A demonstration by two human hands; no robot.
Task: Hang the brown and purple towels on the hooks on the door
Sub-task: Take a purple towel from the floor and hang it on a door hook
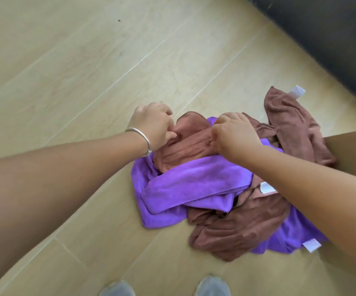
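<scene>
Pale wooden floor [70, 60] fills the view, with a dark strip of wall or furniture [326, 39] running across the far right corner. Both hands reach down to a heap of towels near the middle. The left hand [153, 127], a silver bangle [143, 139] on its wrist, pinches a fold of the brown towel [185, 146] on top of the heap, and the right hand [232, 135] grips the same cloth just beside it, fingers curled into the fabric. Under that towel lies a purple towel [185, 189], bunched and spilling to the near left. More brown cloth [232, 233] sits on the near side, another brown piece [296, 127] trails off to the far right, and a second patch of purple [294, 233] shows at the near right with a white label [311, 245]. Two grey shoe tips [164, 287] stand at the near edge. No door or hooks are in view. The step in hand looks like picking the first brown towel out of the pile. Next it needs lifting clear of the purple one without dragging it along, then carrying to the door, wherever that stands.
</scene>
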